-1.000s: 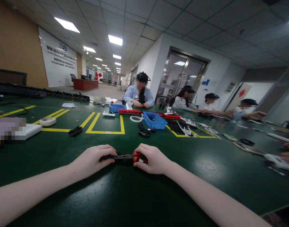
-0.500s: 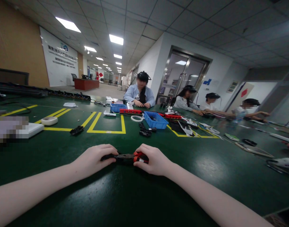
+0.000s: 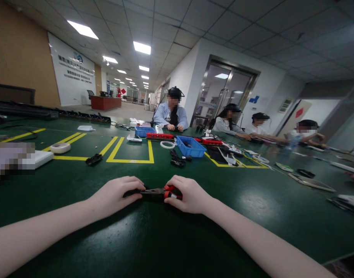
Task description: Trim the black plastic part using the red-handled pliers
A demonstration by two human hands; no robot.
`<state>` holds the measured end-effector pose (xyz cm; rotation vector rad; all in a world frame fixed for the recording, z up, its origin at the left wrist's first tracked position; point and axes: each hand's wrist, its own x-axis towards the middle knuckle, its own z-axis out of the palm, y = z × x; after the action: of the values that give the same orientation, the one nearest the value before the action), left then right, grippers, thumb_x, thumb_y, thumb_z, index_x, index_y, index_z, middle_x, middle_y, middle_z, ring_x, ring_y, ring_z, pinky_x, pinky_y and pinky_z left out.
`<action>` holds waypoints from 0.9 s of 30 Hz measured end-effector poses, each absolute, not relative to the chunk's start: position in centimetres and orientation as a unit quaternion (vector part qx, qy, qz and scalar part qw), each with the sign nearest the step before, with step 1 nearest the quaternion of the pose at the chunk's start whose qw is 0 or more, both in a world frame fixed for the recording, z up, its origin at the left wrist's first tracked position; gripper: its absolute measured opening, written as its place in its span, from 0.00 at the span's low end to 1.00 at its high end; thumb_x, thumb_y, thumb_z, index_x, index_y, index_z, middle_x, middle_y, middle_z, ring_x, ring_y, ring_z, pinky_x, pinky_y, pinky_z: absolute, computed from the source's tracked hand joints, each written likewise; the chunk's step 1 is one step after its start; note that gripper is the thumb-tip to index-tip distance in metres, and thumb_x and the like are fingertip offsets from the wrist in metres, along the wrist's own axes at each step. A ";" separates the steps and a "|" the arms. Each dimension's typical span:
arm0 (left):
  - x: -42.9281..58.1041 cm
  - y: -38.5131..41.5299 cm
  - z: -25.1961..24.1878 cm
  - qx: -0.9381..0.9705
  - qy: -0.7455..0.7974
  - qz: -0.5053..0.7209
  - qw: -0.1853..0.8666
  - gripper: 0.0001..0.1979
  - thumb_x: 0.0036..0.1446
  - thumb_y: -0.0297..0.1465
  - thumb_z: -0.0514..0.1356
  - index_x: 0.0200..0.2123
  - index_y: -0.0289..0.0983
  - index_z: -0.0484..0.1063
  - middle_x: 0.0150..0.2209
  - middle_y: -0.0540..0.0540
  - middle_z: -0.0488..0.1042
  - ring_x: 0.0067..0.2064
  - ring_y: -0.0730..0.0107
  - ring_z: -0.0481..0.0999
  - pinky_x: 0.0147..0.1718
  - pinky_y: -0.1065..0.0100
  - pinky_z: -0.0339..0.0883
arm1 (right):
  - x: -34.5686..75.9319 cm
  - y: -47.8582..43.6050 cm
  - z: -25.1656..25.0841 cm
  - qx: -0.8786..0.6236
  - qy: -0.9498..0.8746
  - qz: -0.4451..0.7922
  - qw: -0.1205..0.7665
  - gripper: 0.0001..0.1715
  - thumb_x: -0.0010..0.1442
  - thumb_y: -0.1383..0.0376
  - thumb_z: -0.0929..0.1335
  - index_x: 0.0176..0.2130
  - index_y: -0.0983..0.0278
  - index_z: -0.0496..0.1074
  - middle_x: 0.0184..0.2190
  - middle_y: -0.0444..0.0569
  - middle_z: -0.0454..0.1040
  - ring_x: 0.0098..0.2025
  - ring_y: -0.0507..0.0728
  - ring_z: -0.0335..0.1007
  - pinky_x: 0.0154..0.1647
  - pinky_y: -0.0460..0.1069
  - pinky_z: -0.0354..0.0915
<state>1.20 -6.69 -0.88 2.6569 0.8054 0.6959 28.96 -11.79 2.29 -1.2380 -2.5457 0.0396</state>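
My right hand [image 3: 191, 195] is closed around the red-and-black handles of a pair of needle-nose pliers [image 3: 156, 192], low over the green table. The pliers' jaws point left, toward the fingertips of my left hand [image 3: 119, 193]. Thumb and fingers of that hand pinch a small dark piece [image 3: 132, 192], mostly covered by the fingers, so its kind is unclear. The jaw tips reach that piece; whether they grip it I cannot make out.
Beyond my hands lie black parts [image 3: 177, 159], a blue bin [image 3: 191, 146], a white ring [image 3: 167, 144] and a black part [image 3: 94, 160]. A tape roll [image 3: 60, 148] is at left. Co-workers sit across the table [image 3: 252, 231].
My hands and the pliers have barely moved. At the right edge, a white object has shifted, and the hands of the person opposite have moved slightly.
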 end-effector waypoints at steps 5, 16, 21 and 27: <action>1.3 -6.7 -0.9 0.918 0.281 0.239 0.143 0.10 0.65 0.32 0.57 0.48 0.43 0.75 0.50 0.48 0.76 0.50 0.63 0.76 0.51 0.62 0.71 | 29.0 -11.7 2.1 -0.429 -0.889 0.014 0.159 0.18 0.59 0.56 0.70 0.44 0.65 0.69 0.41 0.51 0.74 0.38 0.55 0.70 0.36 0.48 0.64; 1.2 -6.6 -0.9 0.918 0.270 0.251 0.148 0.11 0.65 0.32 0.57 0.48 0.42 0.76 0.49 0.47 0.77 0.49 0.63 0.77 0.51 0.63 0.71 | 29.6 -11.3 2.4 -0.426 -0.894 0.007 0.141 0.18 0.59 0.56 0.70 0.44 0.64 0.69 0.40 0.51 0.73 0.37 0.55 0.70 0.36 0.49 0.64; 1.2 -6.7 -0.8 0.916 0.277 0.248 0.152 0.11 0.65 0.32 0.57 0.48 0.43 0.76 0.49 0.48 0.76 0.49 0.63 0.76 0.51 0.62 0.71 | 29.7 -11.2 2.2 -0.425 -0.892 0.035 0.152 0.17 0.60 0.55 0.70 0.44 0.64 0.69 0.41 0.51 0.73 0.38 0.55 0.70 0.36 0.49 0.64; 1.2 -6.4 -1.0 0.918 0.277 0.240 0.151 0.11 0.65 0.33 0.57 0.48 0.44 0.75 0.49 0.48 0.76 0.49 0.63 0.76 0.50 0.63 0.71 | 29.8 -11.2 2.1 -0.434 -0.885 0.056 0.161 0.17 0.59 0.56 0.71 0.44 0.64 0.69 0.41 0.51 0.73 0.38 0.55 0.71 0.36 0.49 0.65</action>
<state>1.19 -6.38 -1.02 2.6368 0.7949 0.6885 29.76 -11.16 2.10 -1.2380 -2.5266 0.1593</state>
